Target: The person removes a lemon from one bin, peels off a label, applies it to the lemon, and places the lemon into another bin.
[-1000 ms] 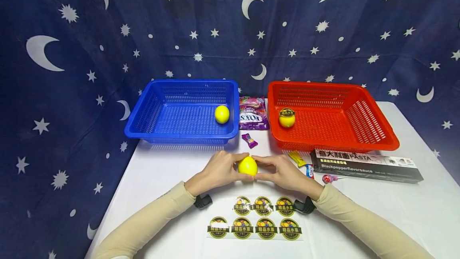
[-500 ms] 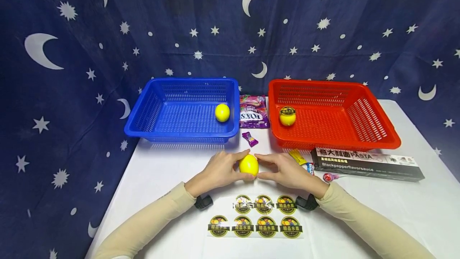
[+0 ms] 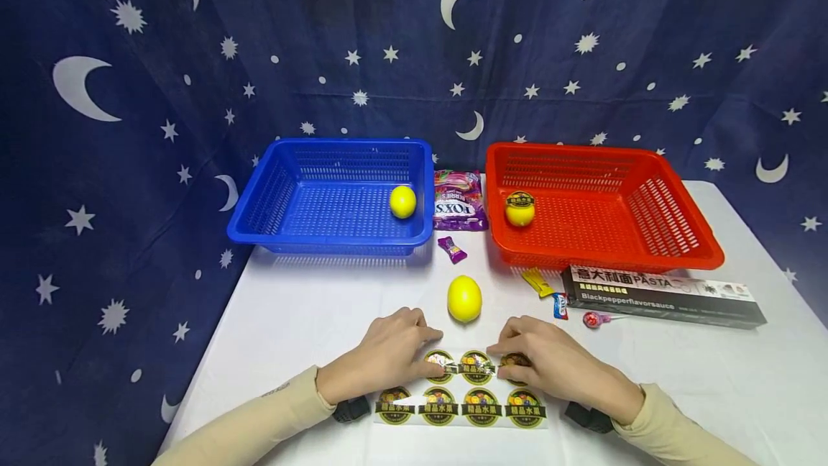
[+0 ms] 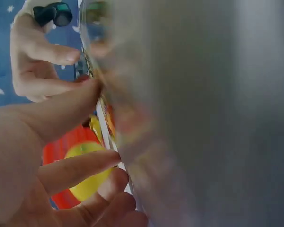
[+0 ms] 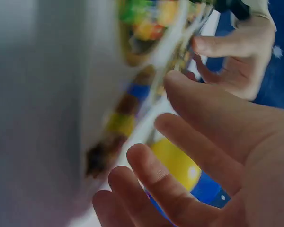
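Observation:
A yellow lemon [image 3: 464, 299] stands alone on the white tabletop, apart from both hands. Nearer the person lies a sheet of round fruit stickers [image 3: 460, 408], black and gold, in two rows. My left hand [image 3: 396, 352] rests at the sheet's upper left, its thumb over a sticker and its fingers spread loosely. Over the upper right sticker is my right hand [image 3: 550, 359], thumb and fingers apart. In the left wrist view the thumb touches the sheet, with the lemon [image 4: 87, 179] behind the fingers. The right wrist view shows relaxed fingers [image 5: 151, 170] near the sheet.
A blue basket [image 3: 330, 241] holds one lemon [image 3: 403, 202]; a red basket [image 3: 621, 259] holds another with a sticker [image 3: 520, 200]. Between them lies a purple candy bag [image 3: 461, 200]. Wrapped candies [image 3: 452, 249], a lollipop [image 3: 593, 319] and a black pasta box [image 3: 666, 300] lie about.
Both hands have let go of the lemon, which now stands by itself. They have moved toward the person, onto the upper row of the sticker sheet.

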